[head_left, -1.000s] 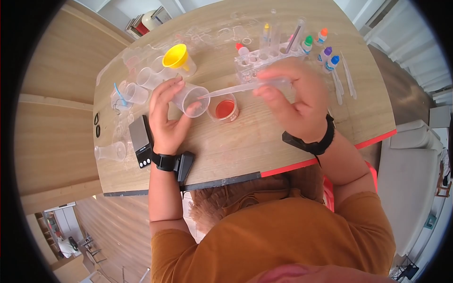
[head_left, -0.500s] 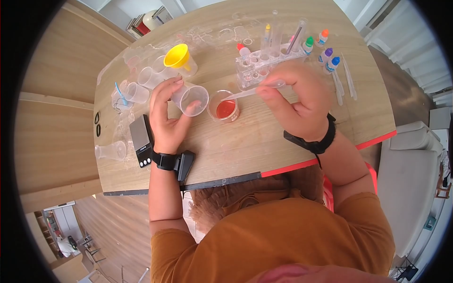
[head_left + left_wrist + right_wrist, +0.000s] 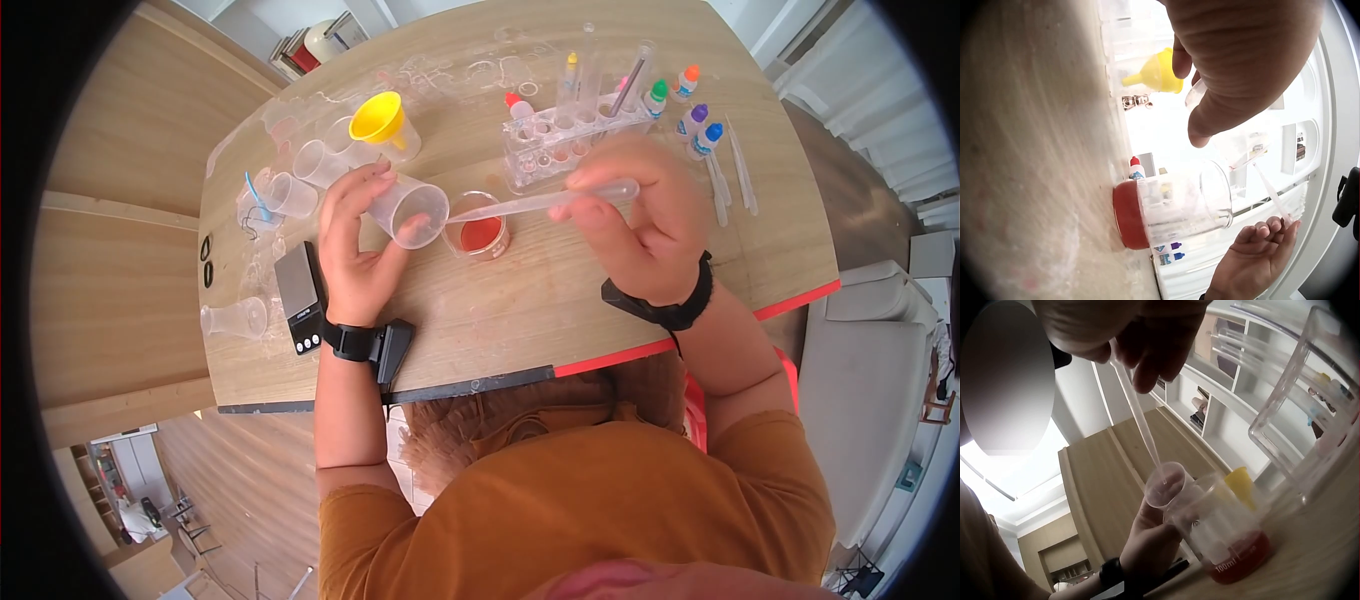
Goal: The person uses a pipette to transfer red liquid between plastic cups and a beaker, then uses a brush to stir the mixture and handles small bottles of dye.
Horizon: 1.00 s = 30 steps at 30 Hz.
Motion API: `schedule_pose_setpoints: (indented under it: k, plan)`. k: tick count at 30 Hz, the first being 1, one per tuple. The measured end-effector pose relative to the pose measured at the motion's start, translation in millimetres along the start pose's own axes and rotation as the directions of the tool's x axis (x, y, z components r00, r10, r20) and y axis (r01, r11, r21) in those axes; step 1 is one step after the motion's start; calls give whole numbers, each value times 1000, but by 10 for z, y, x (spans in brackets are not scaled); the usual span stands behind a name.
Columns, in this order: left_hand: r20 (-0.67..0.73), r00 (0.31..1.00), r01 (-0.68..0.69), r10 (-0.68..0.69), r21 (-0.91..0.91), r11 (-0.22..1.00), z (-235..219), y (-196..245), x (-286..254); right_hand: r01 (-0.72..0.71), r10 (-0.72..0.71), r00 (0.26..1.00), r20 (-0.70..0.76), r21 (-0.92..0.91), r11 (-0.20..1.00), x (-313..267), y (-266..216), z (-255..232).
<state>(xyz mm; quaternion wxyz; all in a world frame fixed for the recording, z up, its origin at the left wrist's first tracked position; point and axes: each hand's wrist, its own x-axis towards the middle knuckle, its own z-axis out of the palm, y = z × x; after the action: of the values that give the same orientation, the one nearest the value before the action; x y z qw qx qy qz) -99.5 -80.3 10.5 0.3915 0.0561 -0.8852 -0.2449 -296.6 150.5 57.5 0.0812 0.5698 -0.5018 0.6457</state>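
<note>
The left hand (image 3: 355, 240) grips a clear plastic cup (image 3: 420, 215), tilted with its mouth toward the right hand. Between thumb and fingers, the right hand (image 3: 645, 215) pinches a clear dropper (image 3: 520, 204); its tip is at the cup's mouth. In the right wrist view the dropper (image 3: 1139, 415) points into the mouth of the cup (image 3: 1166, 485). A beaker with red liquid (image 3: 481, 235) stands on the table just right of the cup; the left wrist view shows the red liquid (image 3: 1130, 214) filling only its bottom part.
A yellow funnel (image 3: 377, 118) sits in a cup behind the left hand, beside more clear cups (image 3: 292, 196). A black scale (image 3: 299, 300) lies left. Behind the right hand stand a test tube rack (image 3: 530, 150), dropper bottles (image 3: 707, 140) and spare droppers (image 3: 741, 170).
The dropper tip moved from the held cup to over the beaker, then back left to the cup's mouth. The left hand has stayed nearly still, gripping the cup.
</note>
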Motion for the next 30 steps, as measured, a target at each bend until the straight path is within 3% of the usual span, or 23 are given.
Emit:
schedule_pose_setpoints:
  k: [5,8,12,18,26,30]
  plan:
    - [-6,1000,-10,10,-1,1000,7,7,3,119,-106,987,120,-105,987,-5,-7,9]
    - [-7,1000,-8,9,10,1000,0,11,3,108,-89,984,151,-121,987,0,-47,5]
    - [-4,1000,-11,11,9,1000,-1,21,5,116,-106,988,113,-87,989,-8,-3,24]
    - [-6,1000,-19,19,0,1000,2,21,6,99,-86,990,108,-115,988,2,-30,33]
    - [19,1000,-8,9,-30,1000,5,-9,-23,-4,36,957,287,-113,994,-73,5,138]
    - [-7,1000,-8,7,-39,999,25,28,-7,7,32,957,289,-131,991,-73,14,161]
